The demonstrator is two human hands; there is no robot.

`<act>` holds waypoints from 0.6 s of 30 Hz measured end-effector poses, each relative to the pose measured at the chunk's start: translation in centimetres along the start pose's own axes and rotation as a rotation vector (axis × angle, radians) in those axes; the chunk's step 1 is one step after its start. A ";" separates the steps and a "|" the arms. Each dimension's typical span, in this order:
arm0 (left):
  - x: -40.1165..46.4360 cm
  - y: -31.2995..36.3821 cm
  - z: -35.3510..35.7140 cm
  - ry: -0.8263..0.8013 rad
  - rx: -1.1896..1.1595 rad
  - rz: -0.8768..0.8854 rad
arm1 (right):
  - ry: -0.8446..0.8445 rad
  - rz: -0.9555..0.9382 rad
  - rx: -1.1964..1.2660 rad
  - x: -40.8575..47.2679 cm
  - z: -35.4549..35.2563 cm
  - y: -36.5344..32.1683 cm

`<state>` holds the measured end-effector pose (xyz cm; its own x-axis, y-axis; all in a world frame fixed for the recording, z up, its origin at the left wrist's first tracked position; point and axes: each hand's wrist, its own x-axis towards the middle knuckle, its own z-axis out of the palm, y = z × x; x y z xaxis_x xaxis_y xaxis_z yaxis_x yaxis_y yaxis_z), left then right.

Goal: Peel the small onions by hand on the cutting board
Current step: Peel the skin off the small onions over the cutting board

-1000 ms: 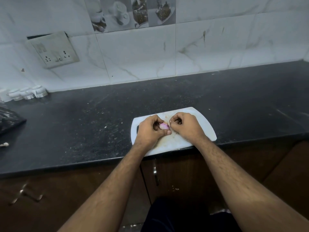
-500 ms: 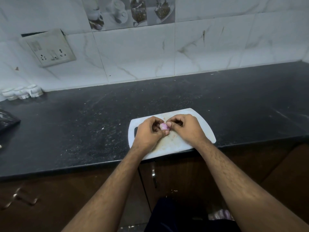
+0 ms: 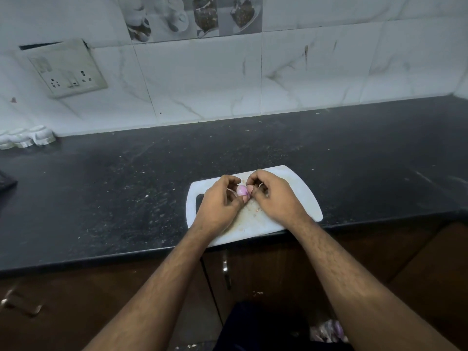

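A small pink-purple onion [image 3: 241, 190] is held just above a white cutting board [image 3: 301, 191] at the front edge of the black counter. My left hand [image 3: 219, 206] grips the onion from the left with curled fingers. My right hand [image 3: 274, 196] pinches it from the right, thumb tip against its side. Thin strips of pale skin stick out beside the fingers. Bits of peel and brown stains lie on the board below the hands. Most of the onion is hidden by the fingers.
The board has a handle slot [image 3: 199, 202] at its left end and overhangs the counter edge slightly. White holders [image 3: 27, 138] stand at the back left by the tiled wall. A dark object [image 3: 6, 182] sits at the far left. Brown cabinet doors lie below.
Both hands stay on the onion with small finger shifts; more of the pink onion shows between the thumbs. The camera view has drifted slightly.
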<state>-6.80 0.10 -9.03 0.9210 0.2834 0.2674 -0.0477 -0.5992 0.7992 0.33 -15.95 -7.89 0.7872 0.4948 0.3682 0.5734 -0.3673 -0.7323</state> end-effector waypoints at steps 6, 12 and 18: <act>-0.1 0.1 0.0 -0.011 0.031 0.005 | 0.016 0.072 0.037 0.2 -0.1 0.2; 0.1 0.3 0.1 -0.025 0.089 0.022 | -0.003 0.127 -0.100 0.3 0.3 0.4; 0.0 0.3 -0.1 -0.061 0.100 0.062 | -0.082 0.140 -0.140 0.4 0.4 0.6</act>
<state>-6.86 -0.03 -8.80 0.9393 0.1991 0.2795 -0.0696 -0.6869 0.7234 0.89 -15.61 -8.42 0.8435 0.4916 0.2163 0.4902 -0.5400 -0.6842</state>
